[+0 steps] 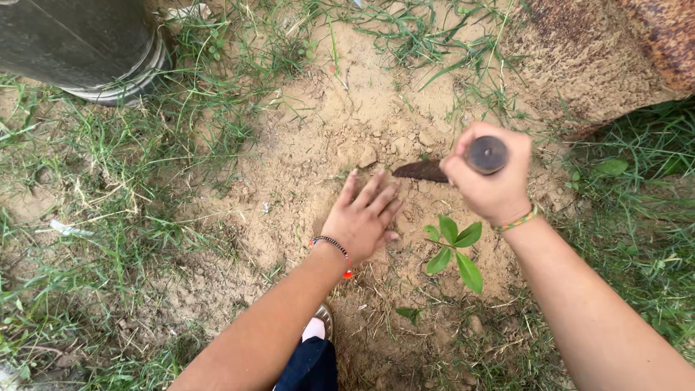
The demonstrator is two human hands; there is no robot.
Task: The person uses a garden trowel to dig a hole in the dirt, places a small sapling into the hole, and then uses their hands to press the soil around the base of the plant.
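At the far left a dark cylinder (79, 43) stands in the grass. The left hand (362, 217) lies flat with fingers spread and released, pressing the loose sandy soil (318, 137), holding nothing. Just right of its fingertips, the rusty blade of a digging tool (423, 171) points into the dirt. The tool looks stiff and fairly heavy, hard metal on a round handle, best gripped around that handle, away from the edge. The right hand (492, 185) is clenched around it, the butt end of the handle facing the camera. Below, between the two wrists, a small green seedling (455, 246) stands, soft and easily snapped. A rough stone (601, 65) sits at the upper right
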